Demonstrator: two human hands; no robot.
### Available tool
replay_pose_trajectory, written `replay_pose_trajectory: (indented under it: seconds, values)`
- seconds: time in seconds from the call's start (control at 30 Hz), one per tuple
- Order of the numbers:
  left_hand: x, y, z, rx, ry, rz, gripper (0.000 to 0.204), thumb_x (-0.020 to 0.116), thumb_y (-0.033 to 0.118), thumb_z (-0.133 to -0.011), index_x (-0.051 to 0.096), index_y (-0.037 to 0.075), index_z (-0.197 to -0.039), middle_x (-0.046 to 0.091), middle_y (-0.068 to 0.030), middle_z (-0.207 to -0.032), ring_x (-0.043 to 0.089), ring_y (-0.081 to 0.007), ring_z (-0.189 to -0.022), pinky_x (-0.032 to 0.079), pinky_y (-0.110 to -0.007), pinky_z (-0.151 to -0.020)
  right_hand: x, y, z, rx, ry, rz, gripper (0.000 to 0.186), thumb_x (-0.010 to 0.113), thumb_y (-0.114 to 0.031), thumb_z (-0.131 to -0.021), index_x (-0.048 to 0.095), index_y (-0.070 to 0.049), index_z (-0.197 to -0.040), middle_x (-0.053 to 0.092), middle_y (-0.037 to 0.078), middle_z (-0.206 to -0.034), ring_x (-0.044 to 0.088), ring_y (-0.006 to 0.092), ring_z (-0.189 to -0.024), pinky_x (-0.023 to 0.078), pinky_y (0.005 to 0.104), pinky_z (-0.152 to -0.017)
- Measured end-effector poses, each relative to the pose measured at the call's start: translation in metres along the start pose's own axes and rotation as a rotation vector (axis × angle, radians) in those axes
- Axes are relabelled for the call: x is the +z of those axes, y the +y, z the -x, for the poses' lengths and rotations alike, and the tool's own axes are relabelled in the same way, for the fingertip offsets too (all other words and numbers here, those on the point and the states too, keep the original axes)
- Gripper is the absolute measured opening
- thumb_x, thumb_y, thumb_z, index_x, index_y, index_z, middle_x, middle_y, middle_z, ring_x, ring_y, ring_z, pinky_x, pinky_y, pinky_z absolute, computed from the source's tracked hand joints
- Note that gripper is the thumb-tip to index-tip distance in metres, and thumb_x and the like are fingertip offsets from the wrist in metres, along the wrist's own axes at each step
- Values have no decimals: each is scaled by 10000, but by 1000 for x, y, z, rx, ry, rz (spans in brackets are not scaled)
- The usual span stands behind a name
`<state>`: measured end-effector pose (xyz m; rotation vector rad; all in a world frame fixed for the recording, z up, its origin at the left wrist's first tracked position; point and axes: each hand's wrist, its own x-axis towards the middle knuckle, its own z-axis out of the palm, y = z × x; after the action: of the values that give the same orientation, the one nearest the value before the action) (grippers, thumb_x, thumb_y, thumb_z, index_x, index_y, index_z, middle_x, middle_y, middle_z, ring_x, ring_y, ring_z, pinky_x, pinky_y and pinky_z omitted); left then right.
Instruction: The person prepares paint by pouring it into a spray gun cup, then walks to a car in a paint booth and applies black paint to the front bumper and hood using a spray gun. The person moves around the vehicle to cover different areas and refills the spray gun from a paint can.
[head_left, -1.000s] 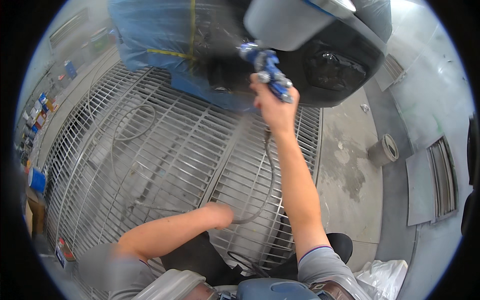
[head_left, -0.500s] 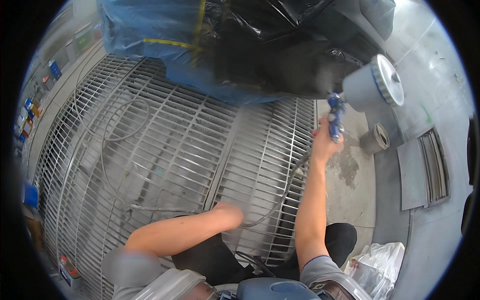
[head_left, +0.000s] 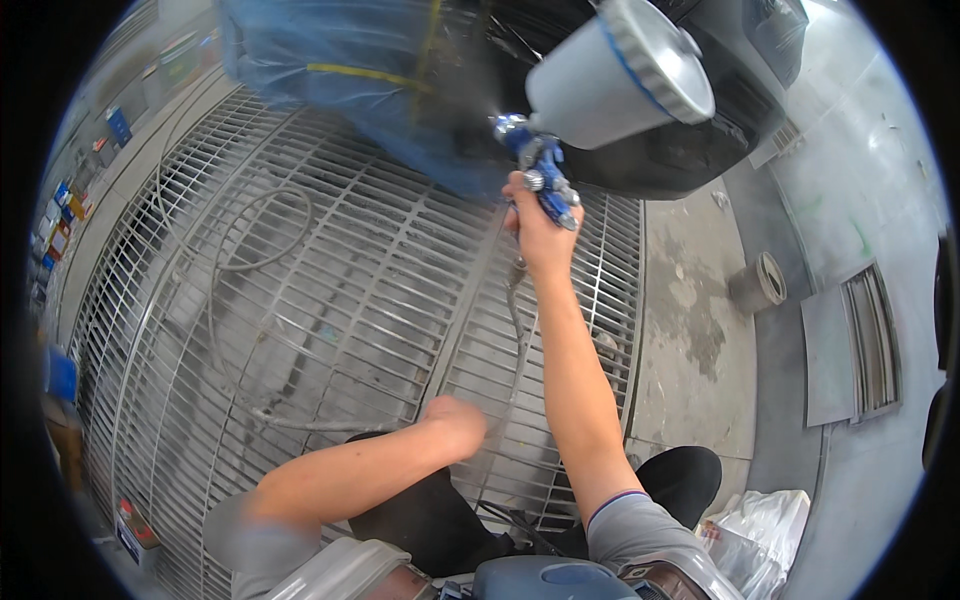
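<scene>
My right hand (head_left: 541, 235) grips a blue spray gun (head_left: 543, 180) with a large grey cup (head_left: 605, 85) on top. Faint mist shows at its nozzle, in front of a dark, masked vehicle-like body (head_left: 720, 150) with black wrapping and blue plastic sheeting (head_left: 320, 50) held by yellow tape (head_left: 355, 72). A hose (head_left: 515, 320) hangs from below the gun. My left hand (head_left: 450, 428) is low in the middle, blurred and curled near that hose; what it holds, if anything, is hidden.
Metal floor grating (head_left: 330, 280) carries a looped hose. Several cans (head_left: 62, 225) line the left side. On the right are concrete floor (head_left: 680, 380), a bucket (head_left: 757, 283), a wall vent (head_left: 865, 340) and a white plastic bag (head_left: 755, 530) low down.
The spray gun swung right half a second ago and is now back toward the middle, left of that position. My left hand stays low, near the hose.
</scene>
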<state>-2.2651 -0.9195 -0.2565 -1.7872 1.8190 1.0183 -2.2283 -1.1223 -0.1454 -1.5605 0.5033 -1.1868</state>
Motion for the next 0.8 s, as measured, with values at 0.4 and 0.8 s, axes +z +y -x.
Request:
replay_pose_trajectory:
  seconds: [0.4, 0.8]
  values:
    - [-8, 18, -13, -11, -102, -118, 296, 732, 110, -885, 808, 107, -1171, 776, -77, -1218, 740, -283, -1143, 600, -419, -843, -170, 30, -2, 45, 483, -47, 203, 736, -196, -997, 697, -10, -1069, 715, 71, -812, 575, 115, -497, 423, 262, -443]
    - [6, 13, -14, 42, -75, -217, 354, 797, 159, -832, 811, 95, -1179, 782, -97, -1209, 763, -315, -1067, 632, -503, -798, -196, 84, 26, 54, 768, 120, 249, 793, -192, -949, 716, -9, -798, 639, 24, -635, 544, 101, -451, 413, 263, -418]
